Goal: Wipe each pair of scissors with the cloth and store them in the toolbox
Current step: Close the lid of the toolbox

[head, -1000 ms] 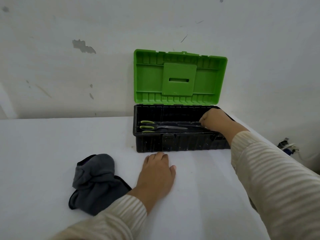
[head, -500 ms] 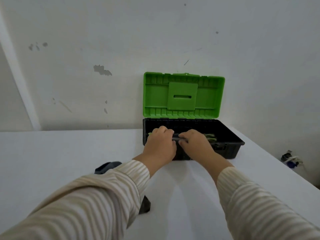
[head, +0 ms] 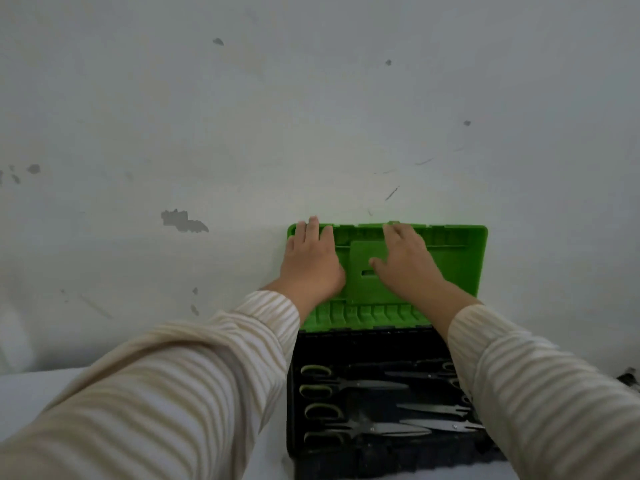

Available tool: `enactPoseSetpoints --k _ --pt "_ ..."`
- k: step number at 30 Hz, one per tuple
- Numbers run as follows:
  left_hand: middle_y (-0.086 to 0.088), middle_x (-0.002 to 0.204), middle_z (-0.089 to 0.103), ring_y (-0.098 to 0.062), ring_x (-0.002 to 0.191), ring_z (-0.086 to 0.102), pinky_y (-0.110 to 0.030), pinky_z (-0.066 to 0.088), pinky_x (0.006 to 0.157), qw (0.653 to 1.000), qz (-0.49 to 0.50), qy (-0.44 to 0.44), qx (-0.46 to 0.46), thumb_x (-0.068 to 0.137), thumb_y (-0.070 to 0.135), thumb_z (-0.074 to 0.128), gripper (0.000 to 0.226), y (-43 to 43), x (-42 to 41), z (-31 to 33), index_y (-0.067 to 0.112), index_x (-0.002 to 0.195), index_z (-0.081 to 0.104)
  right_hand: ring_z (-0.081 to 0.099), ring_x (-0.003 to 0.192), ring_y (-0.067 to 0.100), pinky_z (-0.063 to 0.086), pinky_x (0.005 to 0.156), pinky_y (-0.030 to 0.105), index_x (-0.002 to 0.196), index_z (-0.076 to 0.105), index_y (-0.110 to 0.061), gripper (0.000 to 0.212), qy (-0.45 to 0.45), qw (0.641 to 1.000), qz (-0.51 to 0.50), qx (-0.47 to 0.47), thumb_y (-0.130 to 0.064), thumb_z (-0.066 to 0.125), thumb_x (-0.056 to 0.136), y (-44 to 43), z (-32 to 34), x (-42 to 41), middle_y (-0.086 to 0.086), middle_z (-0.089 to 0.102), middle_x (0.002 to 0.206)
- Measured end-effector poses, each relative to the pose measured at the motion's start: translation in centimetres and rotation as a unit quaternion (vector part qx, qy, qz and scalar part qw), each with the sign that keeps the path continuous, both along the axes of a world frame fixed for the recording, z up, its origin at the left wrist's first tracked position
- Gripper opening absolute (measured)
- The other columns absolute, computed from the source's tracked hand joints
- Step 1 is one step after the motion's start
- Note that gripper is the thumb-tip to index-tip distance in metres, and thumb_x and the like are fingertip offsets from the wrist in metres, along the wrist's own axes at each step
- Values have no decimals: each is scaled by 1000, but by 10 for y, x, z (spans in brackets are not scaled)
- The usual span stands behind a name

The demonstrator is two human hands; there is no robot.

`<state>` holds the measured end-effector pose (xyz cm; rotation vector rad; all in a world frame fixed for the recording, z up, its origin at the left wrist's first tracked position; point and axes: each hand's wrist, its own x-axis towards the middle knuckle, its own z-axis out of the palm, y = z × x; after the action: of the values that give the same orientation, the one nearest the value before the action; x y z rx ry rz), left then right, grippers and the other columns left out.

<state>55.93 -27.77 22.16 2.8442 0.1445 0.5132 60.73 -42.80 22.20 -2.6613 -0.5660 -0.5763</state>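
The black toolbox (head: 294,410) stands open against the wall, its green lid (head: 457,261) raised upright. Several pairs of scissors (head: 356,386) with green-trimmed black handles lie inside the box, blades pointing both ways. My left hand (head: 311,265) rests on the left part of the lid with its fingertips over the top edge. My right hand (head: 405,268) lies on the lid's middle, fingertips also at the top edge. The cloth is out of view, hidden behind my sleeves or below the frame.
A scuffed white wall (head: 311,116) rises directly behind the lid. The white table (head: 20,393) shows at the lower left. A small dark object (head: 628,379) sits at the far right edge.
Both hands have left the box's inside and risen to the upright green lid. The camera has moved closer and the cloth has dropped out of sight.
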Motion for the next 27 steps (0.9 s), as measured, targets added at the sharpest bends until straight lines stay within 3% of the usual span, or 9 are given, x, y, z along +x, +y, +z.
enactPoseSetpoints --k 4,8,12,15,18,20,22,24,27 --pt "-12 157 18 -32 145 11 -44 12 118 999 6 38 22 88 24 47 70 8 26 18 10 149 16 2 142 28 10 115 38 145 4 -8 76 45 997 -15 -68 -32 51 90 -2 23 32 12 3 155" --pt "-12 147 35 -31 135 30 -49 14 118 994 2 24 109 83 15 45 68 6 20 16 7 147 21 -1 143 27 10 117 42 145 2 -9 75 80 988 -17 -130 -33 49 91 -11 19 38 11 2 156" --pt "-11 136 46 -32 124 40 -45 19 114 992 0 -13 124 82 14 46 57 1 0 14 7 138 35 22 137 28 19 115 42 141 21 -7 61 19 990 -24 -139 -38 42 93 -21 22 15 13 28 148" --pt "-9 115 57 -32 104 49 -41 37 91 991 6 -62 116 85 24 50 31 -11 -24 13 12 114 53 43 113 27 35 101 38 118 47 -6 45 -4 996 -3 -86 -42 40 93 -37 29 -8 12 51 122" --pt "-6 94 63 -31 85 56 -39 43 71 989 21 -99 110 79 38 50 27 -23 -56 6 15 90 59 45 108 28 35 95 33 94 54 -5 33 27 998 55 -30 -38 53 88 -59 26 -38 12 53 114" --pt "-4 89 63 -30 85 57 -42 45 73 989 21 -110 100 76 40 45 29 -31 -80 -10 15 85 57 46 115 30 34 99 36 90 56 -5 32 37 995 87 -34 -36 60 84 -75 13 -60 15 54 121" --pt "-3 91 63 -30 90 58 -46 48 78 991 18 -108 72 74 40 48 29 -40 -103 -32 16 88 55 50 113 32 38 98 39 98 56 -8 36 28 993 102 -47 -38 63 80 -88 -7 -82 14 56 122" --pt "-3 97 63 -28 92 60 -43 52 71 996 9 -70 46 69 39 60 38 -48 -124 -57 18 99 53 48 119 30 34 104 41 118 50 -11 51 38 990 112 -78 -43 61 80 -98 -34 -102 11 53 128" --pt "-3 109 62 -27 100 62 -40 54 68 999 -12 30 38 63 34 76 60 -58 -150 -98 21 118 53 17 141 22 3 114 36 144 17 -14 67 102 975 101 -171 -42 45 91 -106 -83 -126 6 22 152"
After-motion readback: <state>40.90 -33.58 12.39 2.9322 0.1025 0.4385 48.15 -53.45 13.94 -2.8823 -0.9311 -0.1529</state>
